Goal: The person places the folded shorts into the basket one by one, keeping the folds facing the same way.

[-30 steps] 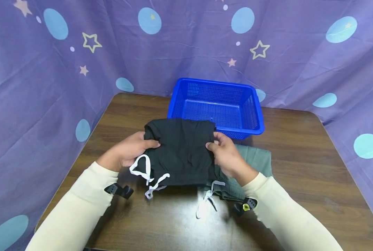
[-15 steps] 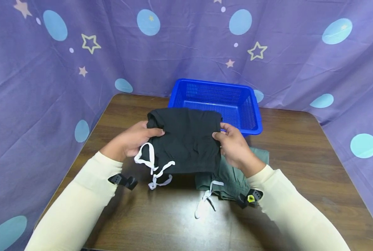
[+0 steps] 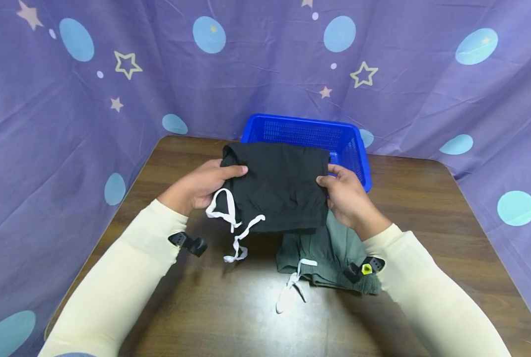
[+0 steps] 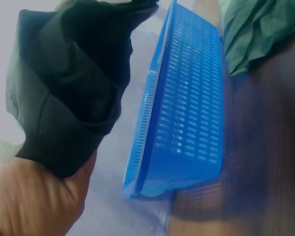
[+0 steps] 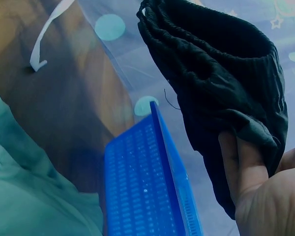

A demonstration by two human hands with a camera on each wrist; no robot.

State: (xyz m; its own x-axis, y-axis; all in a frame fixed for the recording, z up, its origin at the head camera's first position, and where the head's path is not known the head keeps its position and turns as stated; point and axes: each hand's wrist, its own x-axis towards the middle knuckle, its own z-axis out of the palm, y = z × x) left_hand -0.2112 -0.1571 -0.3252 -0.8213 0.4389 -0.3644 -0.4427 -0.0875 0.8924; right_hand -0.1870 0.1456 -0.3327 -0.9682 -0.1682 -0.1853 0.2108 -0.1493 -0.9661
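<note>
Folded black drawstring pants (image 3: 279,188) hang between my two hands above the table, overlapping the near part of the blue basket in the head view. My left hand (image 3: 207,182) grips their left edge, thumb on top. On the opposite edge my right hand (image 3: 348,196) pinches the cloth between thumb and fingers. A white drawstring (image 3: 223,215) dangles from the left front corner. In the left wrist view the black cloth (image 4: 64,88) hides most of my fingers. The right wrist view shows the gathered waistband (image 5: 211,54) and fingers (image 5: 250,164) under the fold.
Behind the pants stands a blue plastic basket (image 3: 355,153) with perforated walls. A folded green garment (image 3: 319,253) with a white drawstring (image 3: 292,285) lies on the wooden table (image 3: 230,312) below my right hand. A purple patterned curtain (image 3: 265,74) surrounds the table's back and sides.
Both hands have carried the black pants forward and to the right, from in front of the basket to over its near part. More of the green garment now shows.
</note>
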